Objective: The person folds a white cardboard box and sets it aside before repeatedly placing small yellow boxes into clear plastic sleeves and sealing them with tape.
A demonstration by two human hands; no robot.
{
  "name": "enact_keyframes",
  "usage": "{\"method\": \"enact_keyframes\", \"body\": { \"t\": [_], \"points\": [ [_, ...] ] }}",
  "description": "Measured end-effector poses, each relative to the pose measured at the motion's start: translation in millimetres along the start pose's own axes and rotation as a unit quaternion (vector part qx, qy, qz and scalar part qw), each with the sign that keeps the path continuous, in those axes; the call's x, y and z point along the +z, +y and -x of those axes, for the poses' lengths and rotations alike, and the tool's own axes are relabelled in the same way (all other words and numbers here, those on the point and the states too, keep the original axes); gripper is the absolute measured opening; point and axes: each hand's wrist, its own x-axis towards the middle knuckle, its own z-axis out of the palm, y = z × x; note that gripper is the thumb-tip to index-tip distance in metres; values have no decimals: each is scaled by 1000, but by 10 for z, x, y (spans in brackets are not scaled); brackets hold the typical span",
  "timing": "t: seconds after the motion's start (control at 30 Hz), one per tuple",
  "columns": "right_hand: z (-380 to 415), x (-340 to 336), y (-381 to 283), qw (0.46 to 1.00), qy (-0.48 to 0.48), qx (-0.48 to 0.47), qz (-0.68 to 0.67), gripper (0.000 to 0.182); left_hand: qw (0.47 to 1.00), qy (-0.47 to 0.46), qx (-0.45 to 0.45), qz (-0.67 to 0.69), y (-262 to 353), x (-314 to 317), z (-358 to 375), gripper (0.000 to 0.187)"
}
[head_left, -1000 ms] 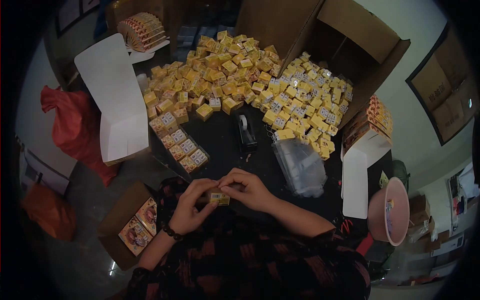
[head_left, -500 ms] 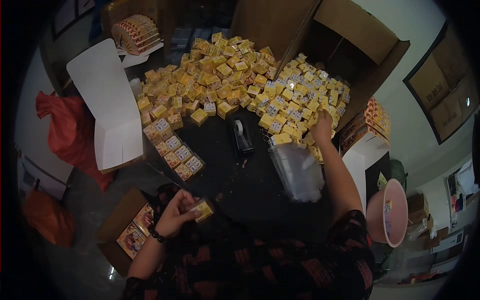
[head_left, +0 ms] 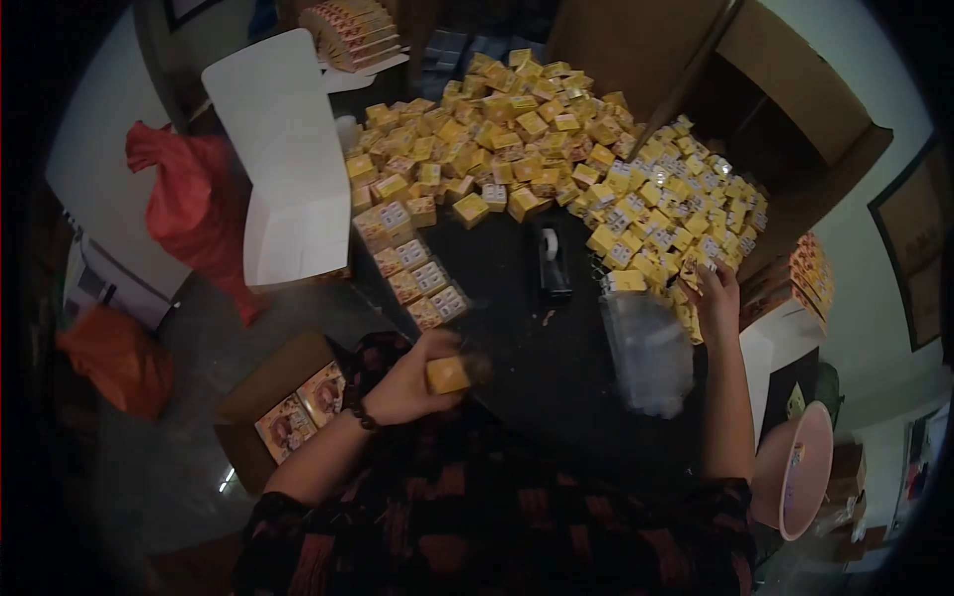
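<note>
My left hand (head_left: 415, 379) is closed on a small yellow box (head_left: 449, 374), held low over the near side of the black table. At the right, my right hand (head_left: 717, 293) reaches to the near edge of the pile of small yellow-and-white packets (head_left: 676, 199); its fingers are bent around a packet there. Beside it lies a stack of clear plastic bags (head_left: 648, 353). A heap of yellow boxes (head_left: 497, 134) spreads across the back. Rows of small boxes (head_left: 412, 268) stand left of a black tape dispenser (head_left: 553, 263).
An open white carton (head_left: 298, 214) stands at the left, near a red bag (head_left: 189, 204) and an orange bag (head_left: 119, 363). A cardboard box (head_left: 238, 427) sits low left. A large carton (head_left: 795, 79) is behind the packets; a pink basin (head_left: 810, 472) is low right.
The whole view has shifted, so the table things appear farther right. The box in my left hand has turned, and my right hand has moved nearer, to the lower edge of the packets.
</note>
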Motion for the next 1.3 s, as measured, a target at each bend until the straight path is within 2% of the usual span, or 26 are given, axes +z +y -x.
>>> {"method": "enact_keyframes", "body": {
  "t": [0.03, 0.07, 0.13, 0.2, 0.27, 0.33, 0.43, 0.5, 0.53, 0.57, 0.63, 0.67, 0.73, 0.77, 0.8, 0.83, 0.87, 0.9, 0.93, 1.03, 1.1, 1.13, 1.2, 1.23, 1.3],
  "points": [
    [284, 174, -53, 996, -61, 40, -47, 44, 999, 44, -3, -25, 116, 76, -70, 70],
    [567, 356, -93, 986, -118, 76, -94, 41, 998, 49, -9, -30, 157, 149, -118, 70],
    [1046, 761, -46, 972, -206, 86, -78, 38, 970, 157, 72, -168, 200, 260, -219, 74],
    [1453, 1171, -13, 967, -237, 53, -80, 37, 956, 177, 82, -217, 308, 328, -216, 74],
    [1659, 1442, 25, 963, -250, 62, -72, 35, 940, 198, 89, -265, 360, 385, -171, 74],
    [1744, 1563, 116, 963, -264, 31, -38, 33, 905, 223, 119, -342, 370, 409, -114, 76],
    [1862, 1658, 163, 972, -232, 18, 30, 29, 880, 262, 131, -373, 292, 491, -78, 77],
    [1895, 1635, 272, 963, -230, -79, 116, 21, 879, 257, 129, -380, 279, 490, -49, 77],
    [1902, 1605, 276, 963, -229, -81, 116, 21, 878, 252, 127, -386, 279, 487, -51, 77],
    [1911, 1571, 248, 958, -268, -63, 79, 15, 878, 252, 129, -385, 297, 483, -47, 77],
    [1933, 1510, 126, 949, -310, -46, 41, 10, 912, 251, 111, -305, 343, 447, -36, 77],
    [1956, 1471, -1, 938, -327, -71, 88, 12, 911, 254, 112, -306, 331, 426, -53, 77],
    [1922, 1403, -123, 925, -341, -95, 135, 14, 967, 193, 120, -114, 276, 406, -78, 77],
    [1862, 1380, -162, 882, -341, -260, 196, 17, 968, 191, 119, -114, 250, 404, -67, 77],
    [1816, 1368, -183, 810, -330, -415, 252, 20, 989, 125, 84, 3, 224, 403, -48, 78],
    [1785, 1362, -190, 811, -328, -412, 253, 20, 990, 57, 46, 121, 207, 408, -31, 78],
    [1748, 1360, -197, 775, -350, -455, 264, 21, 990, 55, 46, 122, 238, 397, -33, 78],
    [1727, 1354, -201, 737, -371, -495, 273, 22, 984, 9, 42, 173, 301, 375, -34, 79],
    [1714, 1349, -206, 739, -370, -491, 274, 22, 973, -37, 38, 223, 333, 365, -28, 80],
    [1676, 1373, -192, 740, -369, -494, 271, 15, 969, -72, 13, 237, 270, 333, -34, 81],
    [1696, 1387, -92, 857, -348, -340, 171, 12, 964, -77, 3, 253, 273, 357, -30, 80],
    [1725, 1396, -95, 857, -348, -339, 171, 12, 959, -83, -6, 269, 276, 367, -32, 80],
    [1783, 1425, -122, 836, -306, -403, 212, 10, 964, -82, 13, 253, 262, 360, -49, 80],
    [1793, 1423, -107, 837, -306, -402, 211, 10, 967, -80, 33, 238, 256, 353, -54, 81],
    [1802, 1419, -69, 840, -308, -413, 170, 8, 960, -86, 19, 266, 272, 348, -54, 81]
  ]
}}
